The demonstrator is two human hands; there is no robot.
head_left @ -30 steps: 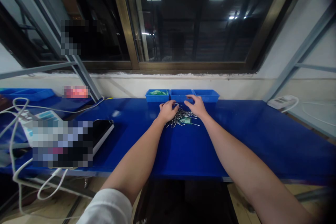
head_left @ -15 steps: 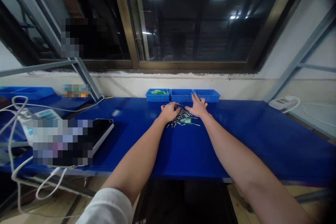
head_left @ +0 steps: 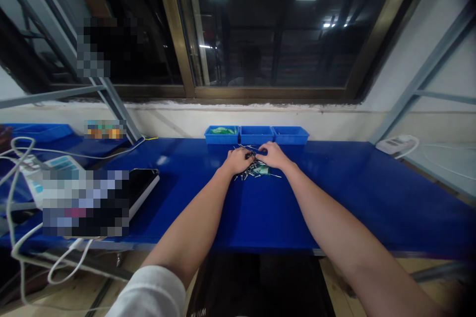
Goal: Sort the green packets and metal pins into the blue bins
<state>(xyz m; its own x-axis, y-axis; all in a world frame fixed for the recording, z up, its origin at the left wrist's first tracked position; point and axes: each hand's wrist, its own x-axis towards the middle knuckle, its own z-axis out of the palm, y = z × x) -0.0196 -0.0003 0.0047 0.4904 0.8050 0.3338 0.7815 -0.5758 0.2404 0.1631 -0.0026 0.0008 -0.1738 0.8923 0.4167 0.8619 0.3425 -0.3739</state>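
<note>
A loose pile of thin metal pins that look like pop rivets lies on the blue table, with a small green packet among them. Over the pile's left side, my left hand is curled, its thumb and fingertips closed on rivets. My right hand bends in from the right, its thumb and forefinger pinching at the pile beside the left fingertips. What exactly sits between the fingers is partly hidden. Just behind stand three blue trays: the left tray with green packets, the middle tray and the right tray.
On the left side of the blue table lie a partly blurred dark device and loose white cables. A white power strip is at the right. Grey metal frame posts rise beside the window.
My right hand has come back from the front of the right tray, moving left and down to the pile. My left hand stays at the pile. The view has shifted slightly.
</note>
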